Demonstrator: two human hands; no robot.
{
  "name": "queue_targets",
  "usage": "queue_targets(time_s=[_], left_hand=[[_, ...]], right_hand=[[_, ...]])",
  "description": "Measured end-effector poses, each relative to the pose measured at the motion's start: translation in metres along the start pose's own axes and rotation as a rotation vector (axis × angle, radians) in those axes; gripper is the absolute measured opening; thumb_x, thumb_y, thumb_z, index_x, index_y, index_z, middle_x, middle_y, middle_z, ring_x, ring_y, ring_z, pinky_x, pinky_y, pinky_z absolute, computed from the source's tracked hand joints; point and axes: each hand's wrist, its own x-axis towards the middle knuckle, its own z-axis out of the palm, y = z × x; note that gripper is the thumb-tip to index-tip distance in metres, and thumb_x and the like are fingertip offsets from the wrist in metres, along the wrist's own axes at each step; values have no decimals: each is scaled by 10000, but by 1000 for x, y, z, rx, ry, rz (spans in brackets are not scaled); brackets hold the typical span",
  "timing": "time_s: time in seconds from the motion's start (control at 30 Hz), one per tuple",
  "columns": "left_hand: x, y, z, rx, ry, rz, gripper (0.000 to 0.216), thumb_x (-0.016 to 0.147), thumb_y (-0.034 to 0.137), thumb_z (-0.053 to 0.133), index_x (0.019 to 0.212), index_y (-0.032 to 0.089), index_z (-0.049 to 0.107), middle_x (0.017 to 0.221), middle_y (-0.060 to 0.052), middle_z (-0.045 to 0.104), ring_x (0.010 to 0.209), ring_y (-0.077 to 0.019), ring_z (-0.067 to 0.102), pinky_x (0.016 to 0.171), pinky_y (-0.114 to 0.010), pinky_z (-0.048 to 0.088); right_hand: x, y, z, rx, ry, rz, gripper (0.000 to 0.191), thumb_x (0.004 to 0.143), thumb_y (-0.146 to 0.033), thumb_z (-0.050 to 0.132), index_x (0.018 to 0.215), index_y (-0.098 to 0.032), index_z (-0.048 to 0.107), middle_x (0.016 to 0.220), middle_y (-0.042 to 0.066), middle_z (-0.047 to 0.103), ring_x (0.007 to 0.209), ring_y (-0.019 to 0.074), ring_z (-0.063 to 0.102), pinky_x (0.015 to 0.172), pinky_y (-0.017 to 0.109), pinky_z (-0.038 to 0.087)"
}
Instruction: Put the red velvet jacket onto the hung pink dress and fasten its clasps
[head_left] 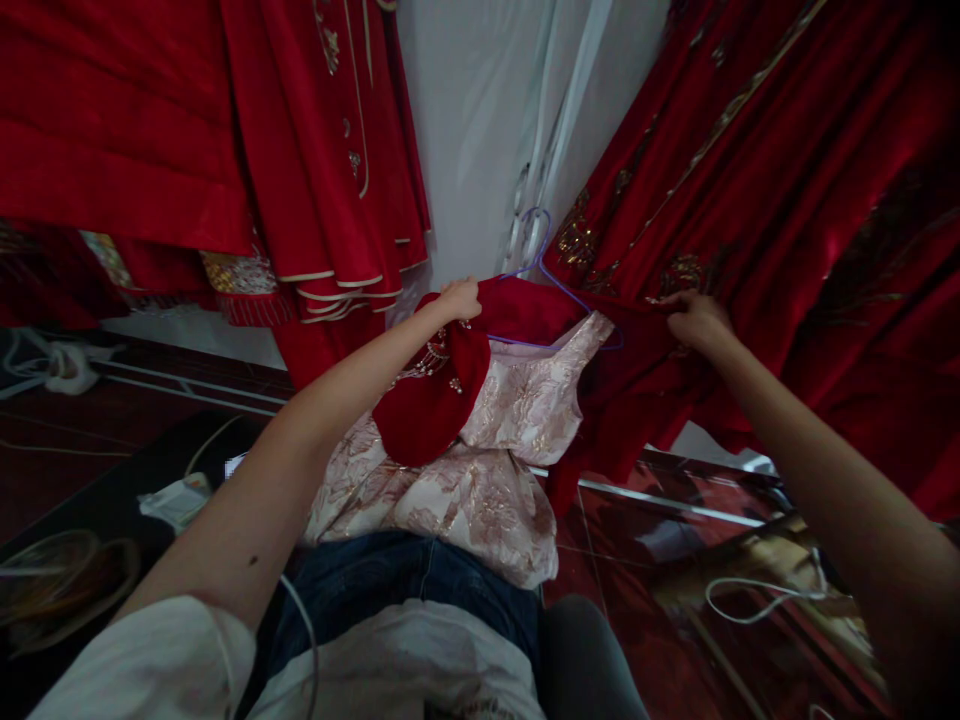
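Note:
My left hand [459, 300] is closed on one edge of a red jacket [435, 415] with beaded trim, left of a purple clothes hanger [566, 290]. On the right, my right hand [701, 322] pinches the other side of the same red cloth, so it is stretched out behind the hanger. A pale pink brocade top [525, 400] with a gold pattern hangs by a strap on the hanger. More of this brocade [442, 500] lies across my lap, over blue jeans [360, 580]. The fingertips are partly hidden by the cloth.
Red garments with gold trim [330, 180] hang at the left, and red embroidered ones [787, 200] at the right. A white door [472, 120] stands behind. At the left is a dark table [187, 450] with a plastic container [67, 580]. A white cable [757, 600] loops at lower right.

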Motion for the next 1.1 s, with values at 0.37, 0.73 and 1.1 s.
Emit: queue_targets(time_s=[0.37, 0.73, 1.1], left_hand=[[-44, -26, 11, -165, 383, 23, 511, 734, 61, 526, 1234, 139, 594, 1245, -165, 538, 1175, -301, 535, 1028, -424, 431], [-60, -26, 36, -370, 387, 187, 274, 806, 135, 502, 1032, 168, 654, 1031, -63, 718, 941, -190, 668, 890, -286, 491], [-82, 16, 63, -677, 341, 120, 254, 854, 127, 524, 1068, 196, 643, 1093, -48, 718, 1007, -168, 673, 933, -283, 498]], right_hand=[[-70, -41, 24, 18, -10, -421, 262, 785, -401, 624, 975, -222, 624, 788, 51, 686, 685, 222, 628, 623, 291, 416], [-74, -81, 106, 533, 153, -31, 300, 693, -409, 655, 800, -228, 440, 781, 18, 578, 668, 168, 521, 645, 296, 420], [-125, -167, 145, 832, -53, -254, 244, 738, -315, 564, 897, -252, 389, 843, 10, 585, 707, 158, 595, 669, 289, 499]])
